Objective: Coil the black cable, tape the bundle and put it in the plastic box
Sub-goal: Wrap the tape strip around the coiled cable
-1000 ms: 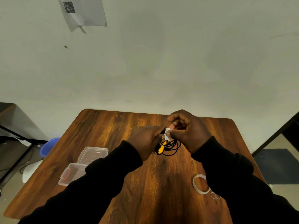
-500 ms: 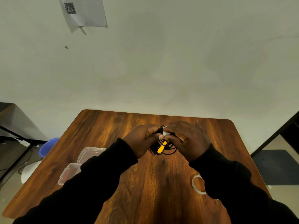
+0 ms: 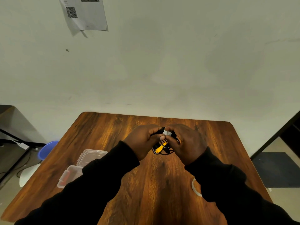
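The coiled black cable [image 3: 164, 151] with a yellow plug hangs between my two hands over the middle of the wooden table [image 3: 103, 132]. My left hand [image 3: 142, 142] grips the bundle from the left. My right hand [image 3: 188, 143] grips it from the right, and its fingers press a white strip of tape [image 3: 166, 132] onto the top of the coil. Most of the bundle is hidden behind my fingers. The clear plastic box [image 3: 69, 176], with a red clasp, lies open at the table's left, its lid [image 3: 91, 156] folded back.
A roll of clear tape [image 3: 195, 186] lies on the table at the right, partly under my right sleeve. A blue basin [image 3: 47, 149] stands on the floor left of the table. A paper sheet with a QR code [image 3: 84, 13] hangs on the wall.
Both hands have closed in together around the bundle and shifted slightly away from me. The right hand's fingers have come down from raised to pressing the tape on the coil.
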